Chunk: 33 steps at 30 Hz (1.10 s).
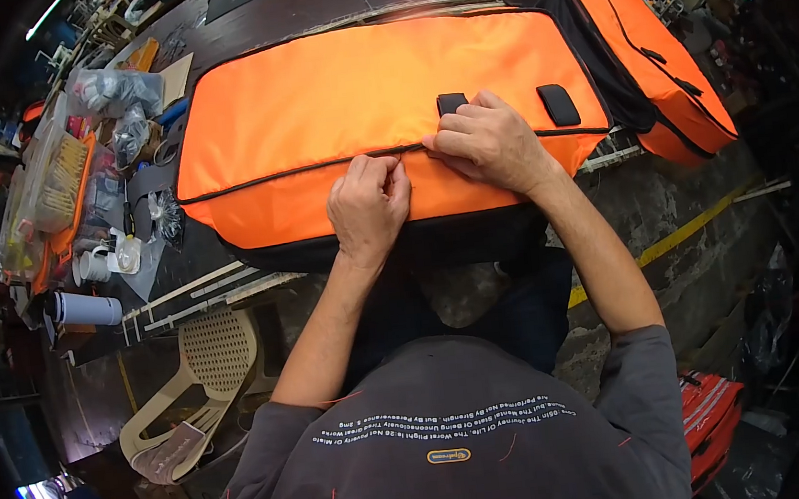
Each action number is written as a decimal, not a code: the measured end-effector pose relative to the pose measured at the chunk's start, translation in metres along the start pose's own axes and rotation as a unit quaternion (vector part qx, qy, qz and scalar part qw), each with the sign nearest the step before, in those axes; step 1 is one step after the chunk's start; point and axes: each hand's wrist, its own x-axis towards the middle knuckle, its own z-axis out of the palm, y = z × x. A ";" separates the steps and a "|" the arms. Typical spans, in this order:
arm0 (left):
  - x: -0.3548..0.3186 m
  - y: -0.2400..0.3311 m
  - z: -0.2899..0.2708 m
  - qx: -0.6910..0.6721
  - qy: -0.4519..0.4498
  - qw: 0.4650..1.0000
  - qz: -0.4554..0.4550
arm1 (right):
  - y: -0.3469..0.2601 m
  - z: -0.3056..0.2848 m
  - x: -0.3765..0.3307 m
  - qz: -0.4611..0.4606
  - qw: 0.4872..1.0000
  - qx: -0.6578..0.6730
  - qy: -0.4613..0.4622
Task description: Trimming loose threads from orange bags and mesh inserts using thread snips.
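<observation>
A: Where is the orange bag (pixel 374 84), exactly?

B: On the surface (pixel 309 13), right in front of the person, its near side reaching past the edge. Everything else I'll place from that bag.

A: And the hands?

B: Both are on its near seam. The left grip (pixel 369 204) has thumb and forefinger pinching the black edging (pixel 268 177); the right grip (pixel 490 144), just beside it, is curled with its fingertips pressed together on the same line. What lies under the tips is hidden.

A: How would it handle?

B: Light for its bulk, I'd guess, though I can't see inside. The fabric looks smooth, perhaps a little slippery, soft along the creased near side and firmer across the broad top panel. Nothing about it seems fragile.

A: Best hold?

B: The edging, probably; it gives fingers a ridge. The black tab (pixel 559 105) near the bag's right end might serve too, if it's well sewn.

A: Any containers around?

B: Left of the bag, a clear box (pixel 43 218) holds slim yellowish pieces, and a clear plastic bag (pixel 120 92) holds greyish items I can't identify. Nearer the person on that side are a white mug (pixel 93 266) and a white tumbler (pixel 86 309), contents not visible. Beyond the bag's right end is a second orange bag (pixel 654 42); its filling is hidden.
</observation>
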 end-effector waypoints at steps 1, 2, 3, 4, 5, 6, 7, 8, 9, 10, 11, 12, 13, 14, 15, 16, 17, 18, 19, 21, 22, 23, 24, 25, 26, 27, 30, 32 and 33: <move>0.000 0.000 -0.001 0.014 -0.018 1.000 0.001 | -0.001 0.000 -0.001 0.000 1.000 0.000 0.000; -0.001 0.001 -0.001 0.014 -0.018 1.000 0.001 | -0.001 0.000 -0.001 0.000 1.000 0.001 0.004; -0.001 0.002 -0.002 0.024 -0.024 0.999 -0.002 | -0.002 0.001 -0.002 0.000 1.000 0.001 0.008; -0.001 0.003 -0.002 0.033 -0.029 0.999 -0.005 | -0.003 0.001 -0.002 0.000 1.000 0.001 0.008; -0.002 0.004 -0.002 0.033 -0.029 0.999 -0.005 | -0.004 0.001 -0.003 -0.003 1.000 0.000 0.012; -0.002 0.004 -0.002 0.020 -0.016 1.000 0.004 | -0.004 0.002 -0.003 -0.006 1.000 0.000 0.016; -0.002 0.004 -0.001 0.008 -0.002 1.000 0.012 | -0.004 0.002 -0.003 -0.006 1.000 0.000 0.017; -0.003 0.003 -0.001 0.008 -0.003 1.000 0.012 | -0.005 0.003 -0.003 -0.007 1.000 -0.006 0.019; -0.004 0.003 0.001 0.000 0.015 1.000 0.020 | -0.005 0.003 -0.003 -0.008 1.000 -0.011 0.022; -0.004 0.003 0.002 -0.009 0.032 0.999 0.027 | -0.005 0.004 -0.002 -0.008 1.000 -0.011 0.022; -0.004 0.002 0.003 -0.009 0.032 0.999 0.027 | -0.005 0.004 -0.002 -0.008 1.000 -0.013 0.024; -0.004 0.002 0.004 -0.007 0.041 0.999 0.033 | -0.005 0.004 -0.002 -0.008 1.000 -0.015 0.026; -0.004 0.003 0.004 -0.005 0.049 0.998 0.039 | -0.006 0.005 -0.002 -0.008 1.000 -0.014 0.027; -0.004 0.003 0.005 -0.005 0.048 0.998 0.039 | -0.006 0.006 -0.001 -0.012 0.999 -0.010 0.033; -0.004 0.004 0.005 -0.002 0.046 0.998 0.038 | -0.006 0.007 -0.001 -0.016 0.999 -0.005 0.039; -0.004 0.004 0.004 0.001 0.044 0.998 0.037 | -0.007 0.007 -0.001 -0.016 0.999 -0.005 0.038; -0.004 0.004 0.004 0.001 0.044 0.998 0.037 | -0.007 0.008 -0.001 -0.016 0.999 -0.018 0.033; -0.004 0.003 0.004 0.001 0.047 0.998 0.039 | -0.007 0.008 -0.001 -0.016 0.999 -0.031 0.027; -0.004 0.003 0.004 0.000 0.049 0.998 0.041 | -0.007 0.009 -0.002 -0.015 0.999 -0.031 0.026; -0.004 0.002 0.003 -0.004 0.050 0.998 0.042 | -0.007 0.012 -0.003 -0.015 0.997 -0.049 0.056; -0.004 0.002 0.003 -0.007 0.051 0.998 0.043 | -0.008 0.013 -0.003 -0.015 0.997 -0.049 0.056; -0.004 0.000 0.002 -0.006 0.052 0.998 0.042 | -0.009 0.015 -0.004 -0.013 0.997 -0.049 0.059; -0.005 -0.001 0.002 -0.009 0.046 0.998 0.041 | -0.009 0.016 -0.005 -0.010 0.997 -0.050 0.062; -0.005 -0.001 0.002 -0.013 0.039 0.998 0.040 | -0.009 0.016 -0.005 -0.009 0.997 -0.050 0.062; -0.004 -0.002 0.003 -0.014 0.038 0.998 0.041 | -0.009 0.016 -0.005 0.000 0.997 -0.042 0.065; -0.003 -0.002 0.004 -0.013 0.044 0.998 0.047 | -0.009 0.016 -0.006 0.010 0.997 -0.034 0.068; -0.003 -0.003 0.004 -0.013 0.053 0.997 0.055 | -0.009 0.015 -0.003 0.008 0.997 -0.023 0.073; -0.003 -0.003 0.003 -0.014 0.056 0.997 0.057 | -0.008 0.013 -0.002 0.002 0.998 -0.024 0.064; -0.003 -0.003 0.003 -0.015 0.056 0.997 0.058 | -0.007 0.012 -0.002 -0.004 0.998 -0.024 0.056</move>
